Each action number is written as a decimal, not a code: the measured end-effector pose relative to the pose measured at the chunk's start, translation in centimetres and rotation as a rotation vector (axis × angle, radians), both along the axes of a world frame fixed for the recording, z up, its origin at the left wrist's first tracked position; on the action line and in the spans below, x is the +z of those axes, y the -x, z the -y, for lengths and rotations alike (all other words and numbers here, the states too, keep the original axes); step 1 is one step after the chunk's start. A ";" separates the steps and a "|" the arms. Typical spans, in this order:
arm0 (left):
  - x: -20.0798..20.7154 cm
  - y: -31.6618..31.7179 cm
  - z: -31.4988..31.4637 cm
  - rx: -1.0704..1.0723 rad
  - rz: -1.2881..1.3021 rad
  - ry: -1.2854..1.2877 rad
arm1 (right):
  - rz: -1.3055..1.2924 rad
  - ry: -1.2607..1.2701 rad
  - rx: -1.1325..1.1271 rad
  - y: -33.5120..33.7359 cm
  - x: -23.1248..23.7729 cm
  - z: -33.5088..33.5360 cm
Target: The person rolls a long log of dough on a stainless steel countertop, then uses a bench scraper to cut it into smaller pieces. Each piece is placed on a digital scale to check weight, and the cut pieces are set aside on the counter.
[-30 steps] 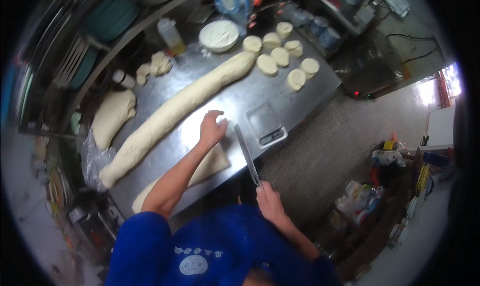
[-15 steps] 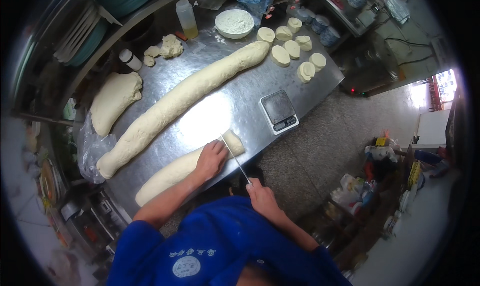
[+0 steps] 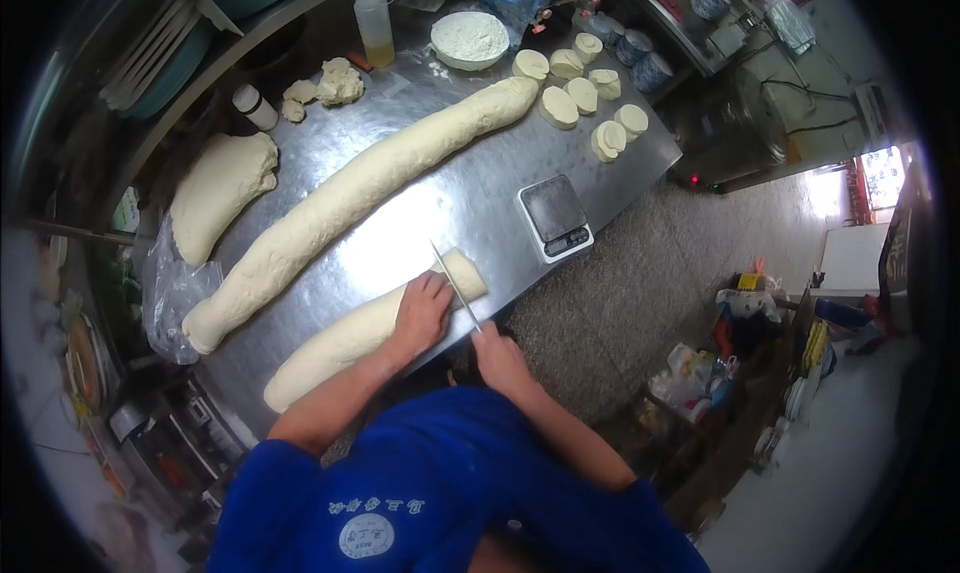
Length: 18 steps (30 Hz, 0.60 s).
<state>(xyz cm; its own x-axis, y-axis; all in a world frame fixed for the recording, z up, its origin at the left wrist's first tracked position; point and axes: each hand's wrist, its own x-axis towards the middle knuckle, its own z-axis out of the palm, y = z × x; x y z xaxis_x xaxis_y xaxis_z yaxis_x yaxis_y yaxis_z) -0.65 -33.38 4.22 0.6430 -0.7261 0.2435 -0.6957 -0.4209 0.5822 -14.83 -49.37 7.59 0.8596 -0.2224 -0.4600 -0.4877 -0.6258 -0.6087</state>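
In my right hand point(image 3: 500, 358) I grip the handle of a thin-bladed knife point(image 3: 459, 291). Its blade lies across a short, thick roll of pale dough point(image 3: 335, 348) close to its right end, with the tip reaching past the far side. My left hand point(image 3: 424, 308) is curled over this roll just left of the blade, holding it. Beyond it, a much longer dough roll point(image 3: 360, 203) runs diagonally over the metal table point(image 3: 480, 203). Several cut dough pieces point(image 3: 558, 108) sit in a group at the far right.
Right of the knife stands a kitchen scale point(image 3: 555, 218). Along the back are a bowl of flour point(image 3: 470, 40), a squeeze bottle point(image 3: 374, 28), dough scraps point(image 3: 340, 83) and a white jar point(image 3: 255, 107). A flat dough slab point(image 3: 222, 193) and plastic bag point(image 3: 175, 298) lie left.
My right hand has pushed the knife forward and slightly left, so its tip now sticks out farther beyond the short roll. The left hand stays on the dough.
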 end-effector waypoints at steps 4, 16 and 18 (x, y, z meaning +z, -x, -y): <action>0.6 0.1 -0.3 -0.014 -0.048 -0.011 | 0.121 -0.098 -0.024 -2.6 -4.4 0.6; 0.4 0.2 7.3 -0.173 -0.005 -0.279 | 0.264 -0.656 -0.621 3.2 5.2 9.9; -1.5 -0.7 10.0 -0.142 0.119 -0.336 | 0.308 -0.687 -0.735 3.3 5.9 11.4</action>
<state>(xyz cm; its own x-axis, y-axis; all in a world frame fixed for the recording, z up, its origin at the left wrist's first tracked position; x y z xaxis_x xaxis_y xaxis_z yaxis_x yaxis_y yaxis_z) 0.09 -43.39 2.76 0.5116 -0.8581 0.0437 -0.8154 -0.4688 0.3397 -18.15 -60.76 13.53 0.7204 -0.5108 -0.4691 -0.3708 0.2879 -0.8830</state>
